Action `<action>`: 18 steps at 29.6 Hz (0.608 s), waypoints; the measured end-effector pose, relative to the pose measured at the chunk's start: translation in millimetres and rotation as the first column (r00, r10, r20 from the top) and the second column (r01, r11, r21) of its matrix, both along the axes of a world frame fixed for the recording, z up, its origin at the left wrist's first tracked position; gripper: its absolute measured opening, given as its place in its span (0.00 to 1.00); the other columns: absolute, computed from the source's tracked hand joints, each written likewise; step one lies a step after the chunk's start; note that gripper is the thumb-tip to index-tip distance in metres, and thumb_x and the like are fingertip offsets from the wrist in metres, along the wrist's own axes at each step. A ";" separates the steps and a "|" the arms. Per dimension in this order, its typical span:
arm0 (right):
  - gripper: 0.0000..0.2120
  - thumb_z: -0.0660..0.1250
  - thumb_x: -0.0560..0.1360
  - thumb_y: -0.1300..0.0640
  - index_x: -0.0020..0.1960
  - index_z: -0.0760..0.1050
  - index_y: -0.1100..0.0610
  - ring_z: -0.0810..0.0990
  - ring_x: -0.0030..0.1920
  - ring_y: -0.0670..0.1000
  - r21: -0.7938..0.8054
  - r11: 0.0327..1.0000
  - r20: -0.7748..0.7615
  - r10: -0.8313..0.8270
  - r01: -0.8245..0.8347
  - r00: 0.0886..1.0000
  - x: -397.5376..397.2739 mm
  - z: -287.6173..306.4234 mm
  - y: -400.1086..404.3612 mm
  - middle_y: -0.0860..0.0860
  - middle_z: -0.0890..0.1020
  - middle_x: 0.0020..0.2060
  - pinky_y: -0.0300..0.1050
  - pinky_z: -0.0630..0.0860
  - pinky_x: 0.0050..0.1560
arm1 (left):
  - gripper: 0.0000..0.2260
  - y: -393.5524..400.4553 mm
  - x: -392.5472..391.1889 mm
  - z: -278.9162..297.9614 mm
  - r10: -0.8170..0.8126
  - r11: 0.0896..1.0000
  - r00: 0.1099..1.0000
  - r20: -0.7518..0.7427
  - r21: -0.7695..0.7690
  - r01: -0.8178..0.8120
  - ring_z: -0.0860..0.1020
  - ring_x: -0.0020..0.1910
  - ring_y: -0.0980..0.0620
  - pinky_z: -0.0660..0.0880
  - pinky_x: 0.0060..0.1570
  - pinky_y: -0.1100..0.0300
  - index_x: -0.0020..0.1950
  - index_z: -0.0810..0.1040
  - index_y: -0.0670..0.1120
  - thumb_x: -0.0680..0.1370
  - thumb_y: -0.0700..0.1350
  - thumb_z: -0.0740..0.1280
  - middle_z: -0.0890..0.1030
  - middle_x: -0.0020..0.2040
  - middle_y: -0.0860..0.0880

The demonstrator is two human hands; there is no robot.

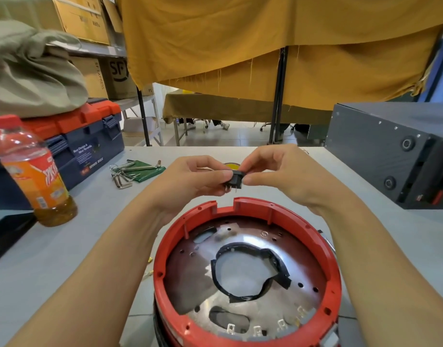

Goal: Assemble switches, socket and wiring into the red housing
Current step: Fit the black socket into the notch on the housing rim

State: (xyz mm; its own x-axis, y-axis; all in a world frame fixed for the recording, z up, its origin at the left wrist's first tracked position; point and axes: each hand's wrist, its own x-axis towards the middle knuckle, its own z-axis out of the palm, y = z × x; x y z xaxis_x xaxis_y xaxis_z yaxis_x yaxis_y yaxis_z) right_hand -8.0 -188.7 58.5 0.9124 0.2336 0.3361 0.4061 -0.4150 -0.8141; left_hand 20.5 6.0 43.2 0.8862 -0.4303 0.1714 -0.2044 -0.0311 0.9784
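Both hands hold a small black switch above the red housing.

The left hand point(190, 180) and right hand point(278, 176) meet over the far rim of the red housing point(245, 271), forearms reaching in from either side. Thumb and curled fingers of each hand pinch the black switch point(235, 180) from opposite ends, its metal terminals pointing down toward a notch in the rim. The housing sits open side up on the grey table point(65, 259).
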 end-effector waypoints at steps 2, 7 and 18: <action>0.06 0.72 0.69 0.66 0.41 0.81 0.55 0.81 0.37 0.42 0.017 0.999 -0.002 -0.034 0.034 0.999 2.4 -1.7 -1.3 0.48 0.84 0.36 0.29 0.75 0.41 | 0.13 1.2 1.0 0.2 -0.005 1.000 1.000 -0.022 0.010 0.005 0.83 0.42 0.49 0.78 0.44 0.64 0.46 0.80 0.38 0.67 0.45 0.71 0.84 0.45 0.41; 0.05 0.70 0.71 0.68 0.41 0.81 0.60 0.83 0.34 0.42 0.068 0.994 0.004 -0.084 0.084 0.996 7.4 -8.7 -0.7 0.51 0.83 0.35 0.28 0.75 0.37 | 0.07 5.6 0.9 1.3 0.024 0.990 0.999 0.046 0.135 -0.030 0.83 0.45 0.49 0.78 0.47 0.65 0.50 0.83 0.40 0.75 0.38 0.67 0.85 0.45 0.41; 0.06 0.68 0.74 0.67 0.42 0.80 0.57 0.80 0.30 0.46 -0.119 0.981 0.003 -0.157 0.156 0.988 18.0 -25.0 5.9 0.52 0.81 0.32 0.37 0.79 0.37 | 0.04 5.1 5.8 -10.6 0.154 0.920 0.964 0.218 0.325 -0.220 0.79 0.33 0.57 0.77 0.39 0.68 0.44 0.83 0.43 0.73 0.36 0.70 0.83 0.38 0.44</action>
State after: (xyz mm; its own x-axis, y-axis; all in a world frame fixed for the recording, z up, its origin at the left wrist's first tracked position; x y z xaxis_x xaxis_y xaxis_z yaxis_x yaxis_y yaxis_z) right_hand 10.0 -182.8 33.6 0.9428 0.1259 0.3088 0.3239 -0.5665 -0.7577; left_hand 26.4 11.0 32.6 0.9231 -0.3214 0.2113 -0.3375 -0.4133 0.8457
